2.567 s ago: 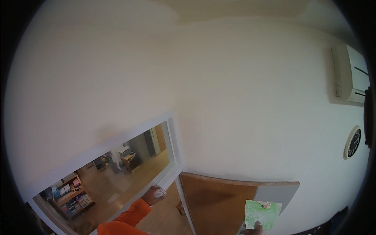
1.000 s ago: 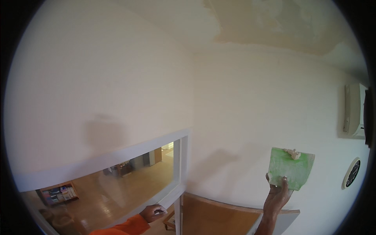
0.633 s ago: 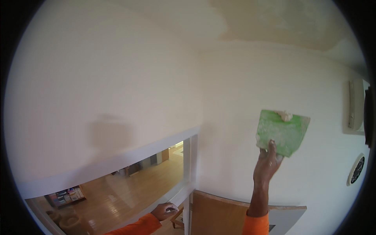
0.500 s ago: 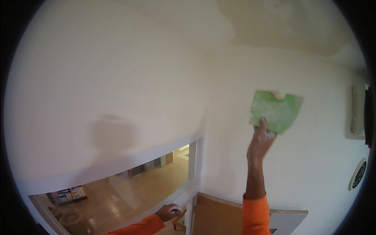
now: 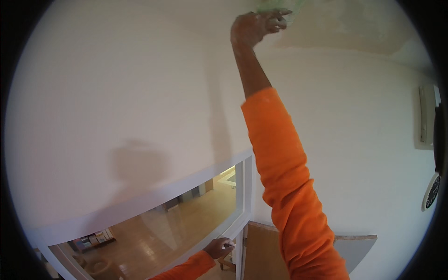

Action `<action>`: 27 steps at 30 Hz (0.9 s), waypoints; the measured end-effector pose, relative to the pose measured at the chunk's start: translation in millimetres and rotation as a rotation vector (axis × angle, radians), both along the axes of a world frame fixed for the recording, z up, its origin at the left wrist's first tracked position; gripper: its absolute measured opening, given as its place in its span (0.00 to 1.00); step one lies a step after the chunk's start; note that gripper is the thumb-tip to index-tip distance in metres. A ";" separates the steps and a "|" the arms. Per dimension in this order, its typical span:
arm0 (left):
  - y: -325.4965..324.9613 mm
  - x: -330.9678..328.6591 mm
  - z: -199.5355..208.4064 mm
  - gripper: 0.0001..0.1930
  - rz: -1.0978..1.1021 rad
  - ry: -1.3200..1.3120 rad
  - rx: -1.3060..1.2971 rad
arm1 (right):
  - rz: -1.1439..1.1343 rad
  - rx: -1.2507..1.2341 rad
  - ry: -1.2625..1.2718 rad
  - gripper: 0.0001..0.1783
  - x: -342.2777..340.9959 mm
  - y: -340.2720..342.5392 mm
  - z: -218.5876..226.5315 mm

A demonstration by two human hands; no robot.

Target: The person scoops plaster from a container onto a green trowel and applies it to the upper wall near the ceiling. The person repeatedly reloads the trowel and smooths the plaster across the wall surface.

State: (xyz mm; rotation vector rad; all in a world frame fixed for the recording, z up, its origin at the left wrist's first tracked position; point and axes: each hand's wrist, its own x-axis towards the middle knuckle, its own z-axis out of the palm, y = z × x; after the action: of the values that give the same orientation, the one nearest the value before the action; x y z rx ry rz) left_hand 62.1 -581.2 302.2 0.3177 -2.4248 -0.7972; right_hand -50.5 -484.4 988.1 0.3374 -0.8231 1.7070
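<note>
High overhead, my right hand (image 5: 259, 28) grips a thin green plastic spreader (image 5: 273, 4) against the ceiling. Only part of the spreader shows above the fingers; the upper frame edge and the hand hide the rest. Beside it spreads a beige, uneven patch (image 5: 345, 30) on the ceiling. My left hand (image 5: 219, 247) is low, in front of the window frame, with fingers curled. Something whitish shows at its fingertips, too small to name.
A white-framed interior window (image 5: 245, 186) lies below, with a wooden floor and bookshelf (image 5: 95, 238) beyond it. Brown and white boards (image 5: 261, 249) lean near the corner. A clock (image 5: 431, 191) and a white wall unit (image 5: 425, 116) hang at right.
My right hand has risen and moved left, carrying the green spreader from in front of the wall up to the ceiling. My left hand stays low and curled.
</note>
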 end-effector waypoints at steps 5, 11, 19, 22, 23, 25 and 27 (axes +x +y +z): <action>-5.3 -13.1 -7.3 0.15 -0.026 -0.059 -0.016 | -0.198 0.304 -0.238 0.42 52.2 -7.2 -2.0; -14.7 3.0 -25.1 0.14 0.023 -0.035 -0.031 | 0.654 0.114 0.444 0.39 64.0 0.9 -115.7; -22.3 -7.9 -12.1 0.16 0.021 -0.045 0.057 | 1.542 -0.008 0.597 0.27 -100.1 26.4 -103.3; -21.0 -11.1 -5.4 0.17 0.029 -0.066 0.074 | 1.529 0.102 0.641 0.27 -98.5 44.4 -82.3; -20.1 -11.1 -5.7 0.17 0.028 -0.066 0.075 | 1.512 0.118 0.658 0.27 -89.8 51.5 -77.9; -22.3 -10.0 -11.4 0.17 0.031 -0.064 0.076 | 1.466 0.143 0.673 0.27 -55.6 66.0 -74.3; -22.9 -11.8 -7.4 0.17 0.044 -0.056 0.053 | 1.385 0.158 0.668 0.27 -11.7 86.9 -72.3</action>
State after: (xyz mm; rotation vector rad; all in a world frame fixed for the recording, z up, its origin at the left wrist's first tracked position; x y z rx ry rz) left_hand 50.3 -604.1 294.8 0.4179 -2.4427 -0.8452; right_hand -62.2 -397.6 915.7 1.7752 -0.1238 2.4675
